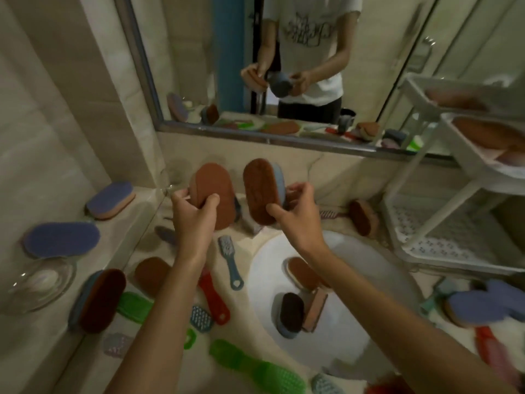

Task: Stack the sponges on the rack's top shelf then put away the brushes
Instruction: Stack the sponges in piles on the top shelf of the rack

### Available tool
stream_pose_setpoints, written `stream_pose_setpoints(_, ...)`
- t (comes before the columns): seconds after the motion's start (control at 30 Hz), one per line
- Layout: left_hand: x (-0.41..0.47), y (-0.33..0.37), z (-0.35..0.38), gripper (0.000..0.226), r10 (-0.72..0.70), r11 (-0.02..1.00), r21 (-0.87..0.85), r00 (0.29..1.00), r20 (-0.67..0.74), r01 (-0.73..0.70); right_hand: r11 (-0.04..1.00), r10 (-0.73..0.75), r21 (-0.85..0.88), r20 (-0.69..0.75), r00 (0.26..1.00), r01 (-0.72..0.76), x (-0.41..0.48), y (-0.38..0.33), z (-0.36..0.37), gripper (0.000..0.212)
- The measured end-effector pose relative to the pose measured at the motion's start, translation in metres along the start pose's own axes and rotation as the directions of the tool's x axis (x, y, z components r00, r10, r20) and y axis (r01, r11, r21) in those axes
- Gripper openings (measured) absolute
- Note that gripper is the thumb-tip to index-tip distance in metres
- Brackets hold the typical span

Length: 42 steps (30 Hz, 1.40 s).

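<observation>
Bathroom counter [159, 251] is lying littered with sponges and brushes. Left hand [193, 217] is clamping a brown sponge [216, 191], right hand [298, 214] a brown-and-blue sponge [262, 190], both held apart above the sink [369, 280]. Gathering step; next, probably carrying both right to the rack [466, 143] top shelf.

We hold two sponges up over the table's back edge, one in our left hand [193, 214], one in our right hand [298, 217], side by side and apart. Below them the basin [355, 331] sits in the table's middle with three sponges inside. The rack [443, 223] stands at the table's right edge, sponges on its top shelf [477, 160]. Brushes lie scattered left of the basin and along the front edge. More sponges rest on the ledge [136, 211] at the left. The mirror [284, 66] hangs behind.
</observation>
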State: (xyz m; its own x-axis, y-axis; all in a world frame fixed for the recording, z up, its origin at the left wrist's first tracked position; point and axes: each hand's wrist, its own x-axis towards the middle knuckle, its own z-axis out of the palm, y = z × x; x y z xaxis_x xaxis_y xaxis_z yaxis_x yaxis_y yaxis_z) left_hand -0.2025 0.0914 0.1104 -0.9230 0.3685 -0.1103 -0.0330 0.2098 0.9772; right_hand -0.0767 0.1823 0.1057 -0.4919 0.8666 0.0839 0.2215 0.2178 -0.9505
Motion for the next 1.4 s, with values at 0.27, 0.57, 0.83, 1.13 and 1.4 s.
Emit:
stream_pose_setpoints(0.27,-0.064,0.107,0.1,0.038,0.212,0.968,-0.181,0.953,0.216,-0.174,0.986,-0.162,-0.045,-0.414,0.896,0.158,0.01,-0.064,-0.143,0.032)
stream_pose_setpoints(0.57,-0.166,0.19,0.223,0.049,0.298,0.938,-0.292,0.863,0.408,-0.186,0.991,-0.028,0.098,-0.527,0.849,0.094,0.018,-0.068,-0.323,0.03)
stream_pose_setpoints(0.83,-0.19,0.214,0.332,0.047,0.037,0.983,-0.164,0.78,0.625,0.085,0.977,0.208,0.15,-0.531,0.822,-0.15,0.056,-0.006,-0.454,0.037)
stream_pose_setpoints(1.13,-0.19,0.19,0.39,0.031,-0.132,0.904,-0.246,0.777,0.615,0.348,0.941,0.337,0.123,-0.376,0.863,-0.314,0.109,0.04,-0.479,0.032)
stream_pose_setpoints(1.4,-0.189,0.185,0.404,0.003,-0.205,0.851,-0.254,0.735,0.646,0.46,0.92,0.173,-0.297,-0.284,0.943,-0.258,0.124,0.055,-0.469,0.033)
